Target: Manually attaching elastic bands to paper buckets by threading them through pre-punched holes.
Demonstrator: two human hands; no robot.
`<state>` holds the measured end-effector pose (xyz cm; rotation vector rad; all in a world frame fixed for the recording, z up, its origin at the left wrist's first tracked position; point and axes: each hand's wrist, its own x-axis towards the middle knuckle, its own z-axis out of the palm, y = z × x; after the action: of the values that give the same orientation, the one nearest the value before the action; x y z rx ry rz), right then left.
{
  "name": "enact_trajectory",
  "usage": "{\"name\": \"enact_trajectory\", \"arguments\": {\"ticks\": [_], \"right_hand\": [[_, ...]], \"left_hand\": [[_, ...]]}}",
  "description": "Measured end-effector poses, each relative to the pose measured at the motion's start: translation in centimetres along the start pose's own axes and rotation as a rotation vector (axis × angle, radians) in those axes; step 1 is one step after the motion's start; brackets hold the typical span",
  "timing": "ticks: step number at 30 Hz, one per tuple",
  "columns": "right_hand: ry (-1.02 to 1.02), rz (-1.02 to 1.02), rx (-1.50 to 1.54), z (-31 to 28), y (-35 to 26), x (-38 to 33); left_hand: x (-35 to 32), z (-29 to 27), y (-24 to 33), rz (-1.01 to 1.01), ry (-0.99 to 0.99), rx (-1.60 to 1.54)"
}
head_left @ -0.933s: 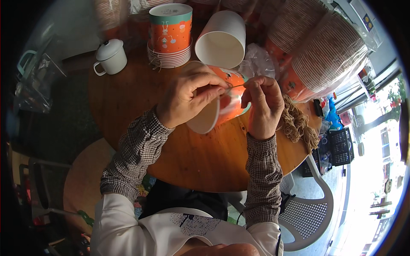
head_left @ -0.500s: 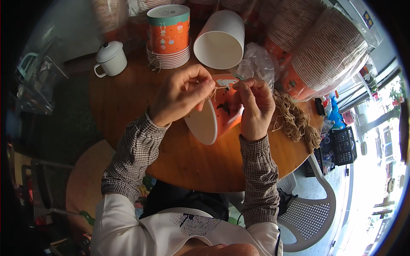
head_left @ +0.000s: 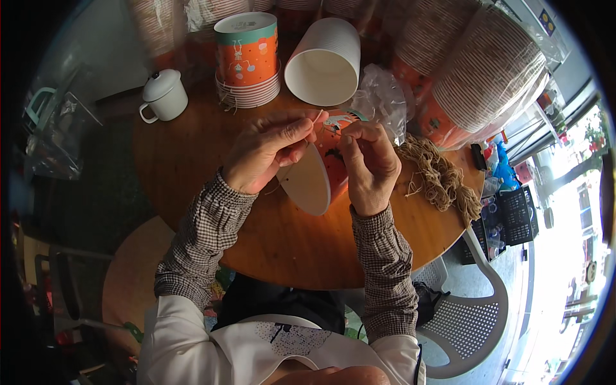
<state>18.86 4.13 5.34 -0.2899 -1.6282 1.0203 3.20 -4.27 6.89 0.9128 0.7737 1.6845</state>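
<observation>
An orange paper bucket (head_left: 336, 163) with a pale round end lies on its side on the wooden table, under my two hands. Thin twine (head_left: 319, 116) shows at the fingertips of my left hand (head_left: 264, 151), which is closed in a pinch on it. A loose end hangs below that hand, beside the bucket's pale end. My right hand (head_left: 371, 165) is also pinched, just above the bucket's printed side; the twine seems to run to its fingertips, though it is very thin there. A bundle of tan twine (head_left: 441, 178) lies to the right of my right hand.
At the back stand an upturned orange bucket on nested ones (head_left: 247, 58), a white bucket (head_left: 324, 70) on its side and bagged bucket stacks (head_left: 481, 77). A white lidded mug (head_left: 165, 96) stands left. Clear plastic (head_left: 383, 96) lies behind my right hand; a grey chair (head_left: 471, 321) stands right.
My left hand has turned and its fingers have curled in more. My right hand has moved slightly left and down. A loose twine end now shows below my left hand.
</observation>
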Motion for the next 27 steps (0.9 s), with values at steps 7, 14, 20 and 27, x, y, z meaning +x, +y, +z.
{"name": "enact_trajectory", "arguments": {"ticks": [7,14,20,27], "right_hand": [[-0.027,-0.122,-0.089,0.5,-1.4,-0.1],[-0.002,0.014,0.139,0.1,-0.9,-0.2],[0.014,0.083,0.136,0.2,-0.7,-0.4],[0.006,0.184,0.163,0.4,-1.1,-0.7]], "left_hand": [[-0.7,0.9,0.0,0.042,0.022,0.236],[0.4,0.6,-0.6,0.624,0.005,0.692],[0.0,-0.4,-0.9,0.613,0.263,0.818],[-1.5,-2.3,-3.6,0.549,0.243,0.763]]}}
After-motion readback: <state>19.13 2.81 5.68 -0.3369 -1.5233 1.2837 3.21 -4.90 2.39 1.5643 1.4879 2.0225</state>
